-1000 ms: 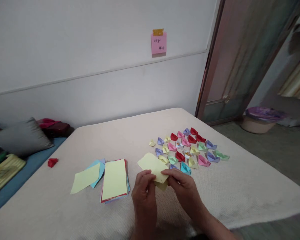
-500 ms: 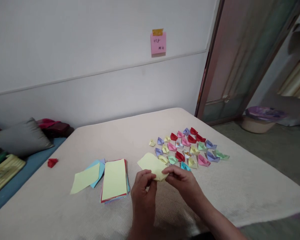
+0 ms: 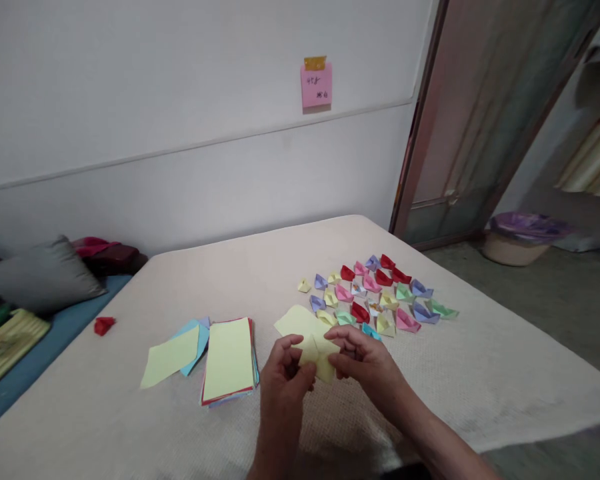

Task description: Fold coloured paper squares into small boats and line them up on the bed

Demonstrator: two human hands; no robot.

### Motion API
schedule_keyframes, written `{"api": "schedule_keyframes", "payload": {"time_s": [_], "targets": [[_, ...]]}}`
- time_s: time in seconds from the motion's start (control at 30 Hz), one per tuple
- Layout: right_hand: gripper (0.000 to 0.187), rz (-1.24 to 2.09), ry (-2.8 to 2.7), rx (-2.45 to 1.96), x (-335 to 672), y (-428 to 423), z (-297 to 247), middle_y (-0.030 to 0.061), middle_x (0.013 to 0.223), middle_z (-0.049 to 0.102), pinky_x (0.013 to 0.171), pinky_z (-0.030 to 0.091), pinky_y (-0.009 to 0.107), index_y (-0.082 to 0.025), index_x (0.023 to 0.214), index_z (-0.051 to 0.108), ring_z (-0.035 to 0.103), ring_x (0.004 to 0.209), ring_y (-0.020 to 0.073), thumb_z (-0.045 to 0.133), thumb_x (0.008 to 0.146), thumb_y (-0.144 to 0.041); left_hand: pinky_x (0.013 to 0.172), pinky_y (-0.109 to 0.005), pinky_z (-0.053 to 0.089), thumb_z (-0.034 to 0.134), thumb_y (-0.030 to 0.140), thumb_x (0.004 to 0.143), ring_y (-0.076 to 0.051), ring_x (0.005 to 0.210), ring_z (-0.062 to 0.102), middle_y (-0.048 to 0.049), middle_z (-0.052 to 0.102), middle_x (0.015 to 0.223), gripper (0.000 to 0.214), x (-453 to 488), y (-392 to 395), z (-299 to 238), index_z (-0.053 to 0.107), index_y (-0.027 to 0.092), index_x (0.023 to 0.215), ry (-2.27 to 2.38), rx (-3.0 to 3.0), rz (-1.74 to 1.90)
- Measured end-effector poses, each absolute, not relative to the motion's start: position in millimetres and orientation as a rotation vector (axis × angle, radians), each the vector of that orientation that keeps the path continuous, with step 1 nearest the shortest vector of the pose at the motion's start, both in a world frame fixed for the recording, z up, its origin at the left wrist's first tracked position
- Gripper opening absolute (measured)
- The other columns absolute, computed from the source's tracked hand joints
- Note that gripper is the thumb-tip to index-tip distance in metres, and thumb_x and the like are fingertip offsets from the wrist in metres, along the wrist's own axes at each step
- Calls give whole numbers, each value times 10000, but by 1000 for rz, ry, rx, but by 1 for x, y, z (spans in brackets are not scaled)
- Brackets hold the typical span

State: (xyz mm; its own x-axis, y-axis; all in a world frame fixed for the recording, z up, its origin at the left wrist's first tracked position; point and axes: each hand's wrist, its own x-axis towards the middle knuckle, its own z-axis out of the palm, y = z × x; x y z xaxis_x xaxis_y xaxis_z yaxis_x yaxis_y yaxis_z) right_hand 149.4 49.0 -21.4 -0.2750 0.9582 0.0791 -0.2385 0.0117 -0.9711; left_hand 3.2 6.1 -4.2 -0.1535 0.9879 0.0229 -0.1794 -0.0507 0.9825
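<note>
Between both hands is a small folded piece of pale yellow paper (image 3: 320, 352), with creases meeting near its middle. My left hand (image 3: 286, 373) pinches its left side, thumb in front. On the right side my right hand (image 3: 359, 353) grips it the same way, with the fingers partly behind the paper. Just beyond the hands a loose yellow sheet (image 3: 300, 319) lies on the covered surface, partly hidden by them. Several small folded paper boats (image 3: 360, 312) in red, pink, purple, green, yellow and blue stand in rows behind my right hand.
A stack of coloured paper (image 3: 230, 360) with yellow on top lies left of my hands. Beside it are loose yellow (image 3: 170, 359) and blue (image 3: 193, 363) sheets. A red folded paper piece (image 3: 104, 325) sits far left. A pink note (image 3: 317, 87) is taped to the wall.
The folded yellow paper has turned in my hands and now shows a broader, pointed face with creases. Both thumbs have shifted lower on it. Everything else stays in place.
</note>
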Motion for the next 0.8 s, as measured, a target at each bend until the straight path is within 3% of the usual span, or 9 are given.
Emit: {"api": "schedule_keyframes", "payload": {"time_s": [0.47,0.8], "targets": [[64,1550,-1197,-933,147,45,-15,-34,531,570,463,349,219,-168,728,680,471,462,91,636,681,-162,488,-201,349,626,135,732,-79,519,439,41,557,593,85,7,7,-16,666,176,795,1114,961,1468],[174,1555,-1220,-896,150,45,-14,-15,565,595,570,372,237,-164,666,675,513,571,116,525,675,-76,552,-215,375,568,92,713,-96,584,479,23,566,633,121,4,8,-15,668,159,705,1060,883,1469]]}}
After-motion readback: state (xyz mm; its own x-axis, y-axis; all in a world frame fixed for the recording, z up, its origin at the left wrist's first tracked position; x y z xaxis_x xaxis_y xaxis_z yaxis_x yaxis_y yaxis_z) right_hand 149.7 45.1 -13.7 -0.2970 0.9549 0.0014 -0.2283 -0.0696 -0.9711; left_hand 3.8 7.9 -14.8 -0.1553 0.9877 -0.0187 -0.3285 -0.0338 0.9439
